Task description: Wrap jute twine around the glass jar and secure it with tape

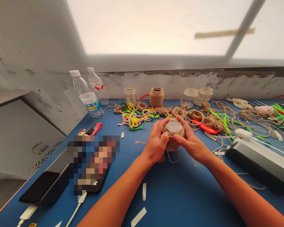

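Observation:
Both hands hold a glass jar (173, 126) upside down over the blue table, its round clear base facing up. My left hand (157, 140) wraps round its left side, with the thumb near the base rim. On the right side, my right hand (191, 140) grips it with thumb and fingers. Brown twine (172, 157) trails in loops under the jar onto the table, and some twine lies round the glass near the base. How far the twine covers the jar's sides is partly hidden by my hands.
Behind stand a twine-wrapped jar (156, 97), bare glass jars (130, 96) and two plastic bottles (91, 102). Coloured fuzzy cords (134, 121), twine bundles (214, 122) and a red utility knife (204, 126) lie beyond my hands. Phones (41, 186) lie left; a dark box (257, 167) sits right.

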A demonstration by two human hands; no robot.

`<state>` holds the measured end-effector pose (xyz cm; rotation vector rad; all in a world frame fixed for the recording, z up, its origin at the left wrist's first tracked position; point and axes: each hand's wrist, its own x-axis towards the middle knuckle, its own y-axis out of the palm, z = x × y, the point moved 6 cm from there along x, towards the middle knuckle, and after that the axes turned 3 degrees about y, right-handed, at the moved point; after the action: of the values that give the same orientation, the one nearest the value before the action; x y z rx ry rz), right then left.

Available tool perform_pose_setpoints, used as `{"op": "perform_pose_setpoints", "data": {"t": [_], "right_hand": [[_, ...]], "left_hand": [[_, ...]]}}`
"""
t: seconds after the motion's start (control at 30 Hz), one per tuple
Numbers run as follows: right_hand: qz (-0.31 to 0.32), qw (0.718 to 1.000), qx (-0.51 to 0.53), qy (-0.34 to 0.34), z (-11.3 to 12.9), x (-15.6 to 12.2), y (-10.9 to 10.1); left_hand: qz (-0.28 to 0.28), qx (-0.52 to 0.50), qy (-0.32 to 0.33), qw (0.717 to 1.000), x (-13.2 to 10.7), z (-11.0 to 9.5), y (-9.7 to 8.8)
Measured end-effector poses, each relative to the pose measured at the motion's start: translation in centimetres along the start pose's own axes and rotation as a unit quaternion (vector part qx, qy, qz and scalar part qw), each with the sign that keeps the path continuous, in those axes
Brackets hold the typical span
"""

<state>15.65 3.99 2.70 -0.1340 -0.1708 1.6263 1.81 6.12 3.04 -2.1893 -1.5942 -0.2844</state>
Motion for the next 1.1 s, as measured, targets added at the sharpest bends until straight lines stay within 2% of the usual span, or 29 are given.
{"op": "perform_pose_setpoints", "data": {"t": [0.3, 0.6, 1.1], "right_hand": [[0.015, 1.000, 0.010, -0.012, 0.00, 0.04, 0.28], [-0.021, 0.999, -0.026, -0.004, 0.14, 0.13, -0.03], [-0.033, 0.999, -0.009, 0.024, 0.40, 0.40, -0.26]], "left_hand": [[-0.003, 0.008, -0.012, 1.000, -0.26, -0.02, 0.12], [-0.012, 0.002, -0.040, 0.999, -0.45, -0.20, 0.29], [0.005, -0.008, -0.079, 0.997, -0.26, -0.29, 0.16]]}}
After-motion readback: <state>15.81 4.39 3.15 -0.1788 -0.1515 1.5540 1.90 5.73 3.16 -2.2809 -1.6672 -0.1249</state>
